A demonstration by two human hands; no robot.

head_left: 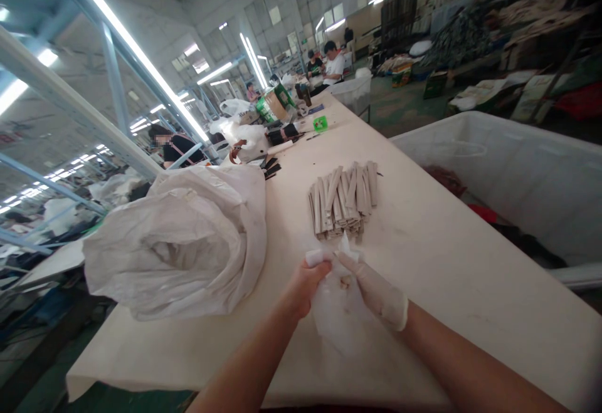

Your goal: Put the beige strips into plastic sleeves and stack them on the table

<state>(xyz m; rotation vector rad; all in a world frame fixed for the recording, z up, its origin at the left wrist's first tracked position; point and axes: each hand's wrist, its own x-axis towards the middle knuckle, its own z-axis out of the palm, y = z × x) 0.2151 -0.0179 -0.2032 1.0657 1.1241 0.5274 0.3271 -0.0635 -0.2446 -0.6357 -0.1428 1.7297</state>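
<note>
My bare left hand (311, 282) is closed on a thin, translucent white plastic bag (336, 316); a white rolled-looking piece (315, 257) sticks out above its fingers. On the other side of the bag, my right hand (380, 292), in a pale glove, pinches its upper part. The bag hangs down between both wrists over the table, with a small brownish patch showing through or on it. Just beyond my hands lies a pile of beige-grey fabric strips (343, 203), stacked in loose rows.
A large crumpled white sack (188, 237) covers the table's left side. Farther along the pale table (423, 262) are a green tray (320, 124), black strips (271, 167), plastic bags and boxes. A white bin (522, 181) stands along the right edge. Several people work farther off.
</note>
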